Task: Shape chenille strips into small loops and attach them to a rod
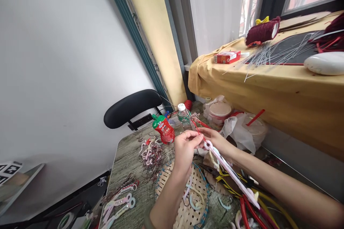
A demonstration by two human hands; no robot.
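Observation:
Above the table, my left hand (185,150) and my right hand (216,141) meet at the looped end of a long pink-and-white fuzzy strap (232,171). A thin red cord (197,128) runs up from that loop. My left thumb and fingertips pinch the cord near the loop. The right hand's fingers curl in behind the loop, partly hidden by the left hand. The strap slopes down to the lower right, below my right forearm. Under my left forearm is a woven basket (202,200) with pale fuzzy curved pieces (194,196) in it.
Left of the basket lie fuzzy looped pieces (126,202) and a pile of cord scraps (151,155). Behind stand a red pouch with a green cap (164,130) and a bottle (182,116). Yellow-handled pliers (228,182) and bagged tubs (220,109) are at right.

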